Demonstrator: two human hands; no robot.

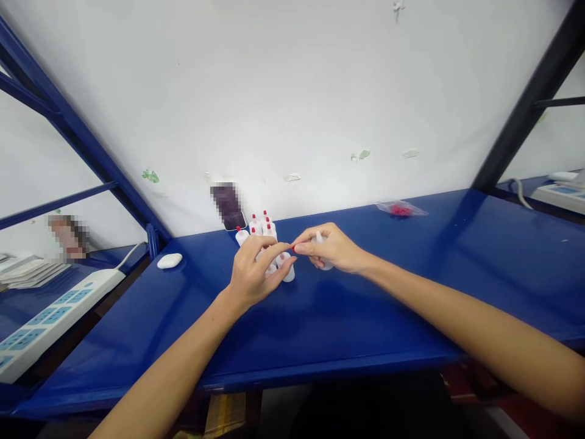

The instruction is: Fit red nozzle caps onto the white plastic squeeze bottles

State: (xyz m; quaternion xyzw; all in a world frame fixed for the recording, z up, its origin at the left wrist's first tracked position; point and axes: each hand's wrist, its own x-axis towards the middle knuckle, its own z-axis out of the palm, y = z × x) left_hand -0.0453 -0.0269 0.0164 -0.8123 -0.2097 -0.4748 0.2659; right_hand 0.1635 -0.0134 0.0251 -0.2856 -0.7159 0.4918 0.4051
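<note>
My right hand (336, 249) pinches a small red cap (294, 248) between thumb and index finger. Its other fingers curl round a white dropper bottle (326, 256) with a bare pointed nozzle. My left hand (256, 268) reaches in from the left, thumb and index finger apart, the index tip touching or very near the red cap. Under and behind that hand stand several white bottles (269, 228), most with red caps. One bottle (287, 272) shows beside the left thumb; whether the thumb touches it is unclear, and the hand partly hides others.
A phone (234, 218) leans against the white wall behind the bottles. On the blue table (329, 329) lie a white oval case (169, 261) at left and a clear bag of red caps (401, 210) at back right. A power strip (59, 320) sits beyond the left edge.
</note>
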